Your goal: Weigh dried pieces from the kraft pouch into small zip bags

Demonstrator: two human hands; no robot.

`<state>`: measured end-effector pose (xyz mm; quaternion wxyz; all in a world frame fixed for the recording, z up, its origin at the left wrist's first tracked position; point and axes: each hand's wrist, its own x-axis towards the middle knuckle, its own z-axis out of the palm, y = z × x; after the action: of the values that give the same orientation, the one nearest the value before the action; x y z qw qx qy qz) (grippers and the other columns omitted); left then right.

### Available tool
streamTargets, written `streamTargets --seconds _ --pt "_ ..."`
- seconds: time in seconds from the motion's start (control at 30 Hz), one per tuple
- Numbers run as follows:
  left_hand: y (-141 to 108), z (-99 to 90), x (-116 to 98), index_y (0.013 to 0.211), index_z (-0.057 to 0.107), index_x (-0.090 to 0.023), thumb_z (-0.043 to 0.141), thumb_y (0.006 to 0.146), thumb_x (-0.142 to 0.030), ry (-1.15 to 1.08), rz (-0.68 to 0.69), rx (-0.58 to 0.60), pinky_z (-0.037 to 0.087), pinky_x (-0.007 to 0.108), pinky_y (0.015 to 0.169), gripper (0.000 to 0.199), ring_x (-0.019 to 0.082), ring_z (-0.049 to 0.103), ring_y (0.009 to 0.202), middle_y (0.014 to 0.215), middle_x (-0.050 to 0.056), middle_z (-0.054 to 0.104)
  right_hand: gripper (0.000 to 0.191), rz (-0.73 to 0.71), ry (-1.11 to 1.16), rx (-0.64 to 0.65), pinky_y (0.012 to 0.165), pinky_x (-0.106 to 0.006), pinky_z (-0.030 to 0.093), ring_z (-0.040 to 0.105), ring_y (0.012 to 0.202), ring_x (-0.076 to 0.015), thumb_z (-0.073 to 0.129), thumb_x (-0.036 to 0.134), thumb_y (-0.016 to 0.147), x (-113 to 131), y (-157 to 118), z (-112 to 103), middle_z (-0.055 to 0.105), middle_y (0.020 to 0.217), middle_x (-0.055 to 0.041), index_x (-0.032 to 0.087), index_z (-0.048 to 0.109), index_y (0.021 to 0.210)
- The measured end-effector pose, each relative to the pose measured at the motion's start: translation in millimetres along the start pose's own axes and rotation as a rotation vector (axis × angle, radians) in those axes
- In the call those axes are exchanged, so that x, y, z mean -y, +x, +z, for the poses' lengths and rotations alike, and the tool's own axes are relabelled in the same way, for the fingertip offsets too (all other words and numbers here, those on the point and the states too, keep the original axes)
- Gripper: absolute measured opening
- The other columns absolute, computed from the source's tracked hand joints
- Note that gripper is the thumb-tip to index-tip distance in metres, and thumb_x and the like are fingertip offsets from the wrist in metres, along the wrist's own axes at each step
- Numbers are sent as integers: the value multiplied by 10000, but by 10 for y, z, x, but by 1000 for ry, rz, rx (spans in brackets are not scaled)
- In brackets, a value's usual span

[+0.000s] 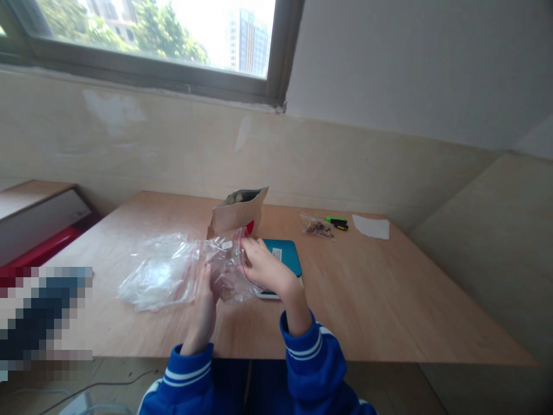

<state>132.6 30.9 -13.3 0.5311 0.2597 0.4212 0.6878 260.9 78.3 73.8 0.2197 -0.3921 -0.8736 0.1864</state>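
A clear zip bag with a red-striped edge [228, 276] is held up between both hands near the middle of the table. My left hand [203, 311] is closed round its left side, thumb upward. My right hand [265, 265] grips the bag at its red-striped edge, with the fingertips partly hidden behind the plastic. A pile of clear bags [158, 274] lies to the left. Beyond the held bag stands an open brown paper pouch [237, 216]. A device with a teal top [287, 256] sits partly behind my right hand.
On the wooden table [367, 300], toward the back right, lie a small bag of brown bits [317, 226], a green and black tool [337, 221] and white paper [371, 227]. A white and red box [43, 213] is at the left.
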Motion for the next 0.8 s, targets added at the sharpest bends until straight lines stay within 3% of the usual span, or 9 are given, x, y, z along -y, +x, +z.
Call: streamTargets --seconds 0.13,0.27,0.43,0.53,0.63,0.7,0.8 --pt "-31 28 -43 1252 588 -247 543 861 -501 -2 -3 2 514 291 867 468 203 630 1077 1223 58 661 252 -27 149 -6 874 -389 491 604 1004 -253 584 65 812 6 8 8 652 1057 -102 176 560 1037" --pt "-43 30 -59 1267 577 -245 568 846 -490 10 -6 -17 516 275 843 487 194 633 1058 1208 51 667 202 -117 223 21 863 -339 491 619 944 -204 593 40 798 12 12 -6 664 1007 -62 183 614 941" --pt "-26 -20 -77 1320 525 -193 561 833 -523 34 -14 13 530 272 690 590 196 682 862 1029 81 720 268 -52 244 22 815 -322 513 622 883 -177 605 64 774 -12 -63 -254 660 981 -51 180 633 1014" --pt "-4 -53 -84 1325 524 -185 542 836 -541 52 -17 21 502 235 593 605 171 677 760 967 83 730 391 -59 384 -154 825 -313 536 623 899 -155 614 116 787 -3 -58 -500 638 1057 -36 225 588 1162" --pt "1 -49 -92 1311 540 -184 539 838 -535 47 -37 41 492 221 565 590 157 666 713 936 81 733 452 -46 471 -459 844 -312 547 615 915 -149 612 155 813 30 94 -663 601 1083 -28 281 529 1239" --pt "-14 -24 -102 1297 553 -181 548 834 -526 48 -39 50 493 223 565 578 156 665 706 936 82 732 433 -42 476 -624 874 -314 538 604 943 -153 597 171 837 40 269 -676 579 1120 -35 293 508 1242" --pt "-46 18 -122 1277 566 -176 562 823 -519 56 -45 41 500 235 563 569 162 666 697 935 84 729 388 -9 428 -725 888 -320 521 589 952 -164 603 189 846 15 540 -572 570 1136 -57 258 496 1213"
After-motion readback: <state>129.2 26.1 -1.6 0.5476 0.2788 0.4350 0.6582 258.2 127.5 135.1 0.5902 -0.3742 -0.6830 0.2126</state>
